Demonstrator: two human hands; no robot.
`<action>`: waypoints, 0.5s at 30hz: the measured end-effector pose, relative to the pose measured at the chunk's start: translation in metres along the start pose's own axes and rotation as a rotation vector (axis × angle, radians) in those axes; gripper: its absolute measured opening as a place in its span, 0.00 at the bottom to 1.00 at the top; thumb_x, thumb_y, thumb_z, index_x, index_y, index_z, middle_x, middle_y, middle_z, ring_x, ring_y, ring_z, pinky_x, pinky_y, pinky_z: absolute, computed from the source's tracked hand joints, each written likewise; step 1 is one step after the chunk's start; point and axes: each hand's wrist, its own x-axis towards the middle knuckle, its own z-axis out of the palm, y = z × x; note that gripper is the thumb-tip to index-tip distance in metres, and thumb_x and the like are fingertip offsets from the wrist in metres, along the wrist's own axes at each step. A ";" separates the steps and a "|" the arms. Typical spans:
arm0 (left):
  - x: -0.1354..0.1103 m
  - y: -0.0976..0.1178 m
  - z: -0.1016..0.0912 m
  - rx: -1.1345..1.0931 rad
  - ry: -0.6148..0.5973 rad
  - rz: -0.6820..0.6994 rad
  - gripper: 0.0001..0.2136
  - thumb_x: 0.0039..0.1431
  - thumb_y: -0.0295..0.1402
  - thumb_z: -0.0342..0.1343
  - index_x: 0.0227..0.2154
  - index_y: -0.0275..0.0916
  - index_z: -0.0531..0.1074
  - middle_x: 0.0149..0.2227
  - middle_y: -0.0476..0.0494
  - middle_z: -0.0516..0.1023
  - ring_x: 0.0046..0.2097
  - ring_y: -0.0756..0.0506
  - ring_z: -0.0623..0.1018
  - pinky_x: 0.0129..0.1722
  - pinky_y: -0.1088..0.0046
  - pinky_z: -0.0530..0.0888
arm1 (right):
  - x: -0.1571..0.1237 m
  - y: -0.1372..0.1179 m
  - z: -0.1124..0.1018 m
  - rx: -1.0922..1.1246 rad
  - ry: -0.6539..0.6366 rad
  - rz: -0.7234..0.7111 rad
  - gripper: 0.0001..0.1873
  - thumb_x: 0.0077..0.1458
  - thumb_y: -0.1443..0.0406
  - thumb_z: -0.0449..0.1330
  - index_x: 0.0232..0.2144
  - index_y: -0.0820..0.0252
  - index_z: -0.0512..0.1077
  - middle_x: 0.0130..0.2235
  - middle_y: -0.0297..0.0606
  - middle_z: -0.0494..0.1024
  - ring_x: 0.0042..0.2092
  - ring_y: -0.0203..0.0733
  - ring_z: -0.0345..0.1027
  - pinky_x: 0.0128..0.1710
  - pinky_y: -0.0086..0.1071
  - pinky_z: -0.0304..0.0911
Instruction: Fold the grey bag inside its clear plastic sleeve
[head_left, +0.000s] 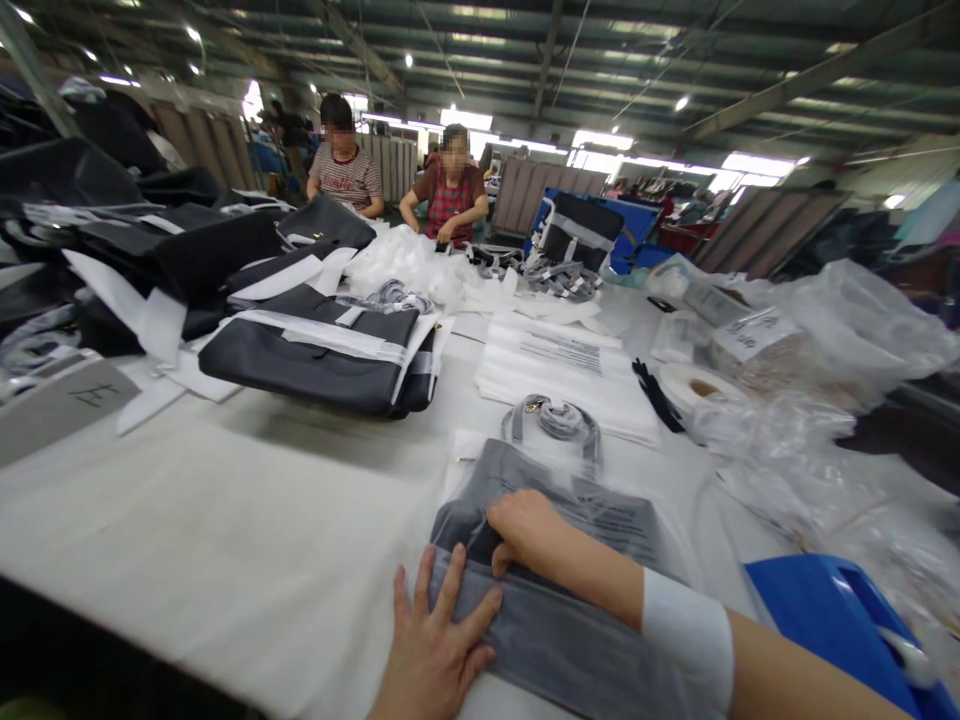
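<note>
A grey fabric bag [555, 630] lies partly inside a clear plastic bag [600, 510] printed with black text, on the white table [225, 520] in front of me. My left hand [439, 650] lies flat on the grey fabric's near left corner, fingers spread. My right hand [525, 530] is curled over the fabric at the plastic bag's opening, its fingers tucked under and hidden. A coiled grey strap [555, 418] rests just beyond the bag.
A stack of white printed plastic bags [559, 365] lies further back. Dark grey bags [322, 355] pile up at left. Crumpled clear plastic [825, 340] and a tape roll [701, 385] sit right. A blue object [832, 610] is near right. Two people sit at the far end.
</note>
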 end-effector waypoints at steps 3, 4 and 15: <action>0.001 0.006 0.002 -0.015 0.017 -0.055 0.34 0.56 0.39 0.60 0.61 0.70 0.50 0.69 0.43 0.49 0.67 0.23 0.48 0.53 0.32 0.61 | 0.013 0.014 -0.007 -0.026 -0.014 0.070 0.31 0.25 0.51 0.76 0.31 0.65 0.79 0.33 0.52 0.81 0.35 0.62 0.76 0.34 0.42 0.69; 0.001 0.008 0.004 -0.016 0.019 -0.068 0.34 0.55 0.38 0.61 0.60 0.70 0.51 0.69 0.44 0.49 0.67 0.24 0.48 0.54 0.32 0.60 | 0.014 0.020 -0.011 -0.022 0.002 0.097 0.34 0.24 0.48 0.75 0.33 0.65 0.78 0.34 0.53 0.81 0.36 0.63 0.76 0.35 0.43 0.69; 0.021 -0.030 0.013 -0.579 0.022 -0.537 0.32 0.64 0.42 0.45 0.66 0.37 0.42 0.68 0.31 0.51 0.67 0.37 0.58 0.62 0.55 0.63 | -0.167 0.029 0.059 0.726 0.160 0.570 0.30 0.58 0.45 0.48 0.14 0.58 0.63 0.16 0.36 0.70 0.20 0.38 0.66 0.21 0.29 0.55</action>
